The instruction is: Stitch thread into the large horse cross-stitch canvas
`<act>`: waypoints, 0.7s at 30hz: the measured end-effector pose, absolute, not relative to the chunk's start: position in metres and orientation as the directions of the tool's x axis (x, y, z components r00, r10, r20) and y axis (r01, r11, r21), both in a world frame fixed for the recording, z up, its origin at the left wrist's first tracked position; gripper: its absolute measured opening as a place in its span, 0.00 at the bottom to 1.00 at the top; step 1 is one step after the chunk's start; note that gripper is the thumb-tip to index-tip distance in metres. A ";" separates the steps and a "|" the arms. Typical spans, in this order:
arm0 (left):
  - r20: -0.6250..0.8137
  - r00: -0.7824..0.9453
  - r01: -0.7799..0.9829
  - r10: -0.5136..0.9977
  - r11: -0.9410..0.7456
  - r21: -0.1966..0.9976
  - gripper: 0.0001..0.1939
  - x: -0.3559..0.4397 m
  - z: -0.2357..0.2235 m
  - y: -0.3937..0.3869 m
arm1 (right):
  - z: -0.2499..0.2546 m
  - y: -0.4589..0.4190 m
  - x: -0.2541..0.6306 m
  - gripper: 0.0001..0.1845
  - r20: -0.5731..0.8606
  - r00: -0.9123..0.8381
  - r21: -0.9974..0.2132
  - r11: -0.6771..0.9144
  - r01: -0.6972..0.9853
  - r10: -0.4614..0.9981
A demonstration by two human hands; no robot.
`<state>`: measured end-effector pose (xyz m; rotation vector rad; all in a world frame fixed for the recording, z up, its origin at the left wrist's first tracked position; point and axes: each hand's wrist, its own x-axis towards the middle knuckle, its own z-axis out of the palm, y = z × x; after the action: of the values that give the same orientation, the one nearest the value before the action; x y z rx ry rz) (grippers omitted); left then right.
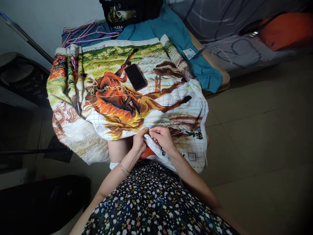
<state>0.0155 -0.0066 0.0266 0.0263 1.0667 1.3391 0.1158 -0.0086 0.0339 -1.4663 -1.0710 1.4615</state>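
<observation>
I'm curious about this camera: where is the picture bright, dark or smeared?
In the head view, the stitched cloth is well lit, the floor at right dim; the orange thing near the right edge looks smeared; the left hand and right hand are fairly sharp, though detail where they meet is unclear.

Large stitched cloth (151, 94), white ground, spread far side to near and draped over the lap. Orange-and-brown animal figure with dark-tipped legs worked across the middle; green, flower-dotted band along the far edge. Dark grid lines seen where white ground is left bare, mainly near and right. Left side gathered into upright folds, with a loose part hung below; far right corner rolled. Near portion bunched and pinched between left hand (140, 138) and right hand (161, 136), fingertips nearly meeting.
</observation>
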 end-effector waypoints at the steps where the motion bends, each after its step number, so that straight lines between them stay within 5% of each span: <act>1: -0.603 -0.142 -0.764 0.785 0.301 0.571 0.10 0.016 0.027 -0.007 | 0.032 -0.009 0.115 0.12 -0.323 -0.011 -0.946 -0.323 0.031 0.946; 9: -0.605 -0.214 -0.717 0.767 0.297 0.630 0.09 0.015 0.031 -0.004 | 0.012 -0.014 0.109 0.11 -0.090 0.106 -0.975 -0.109 0.194 0.990; 21: -0.616 -0.179 -0.750 0.767 0.298 0.590 0.09 0.016 0.035 -0.004 | 0.020 -0.013 0.114 0.12 -0.158 0.057 -0.979 -0.164 0.121 0.986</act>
<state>0.0162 -0.0044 0.0345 0.0195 1.1145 1.3508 0.1142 -0.0129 0.0199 -1.4446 -1.1850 1.2301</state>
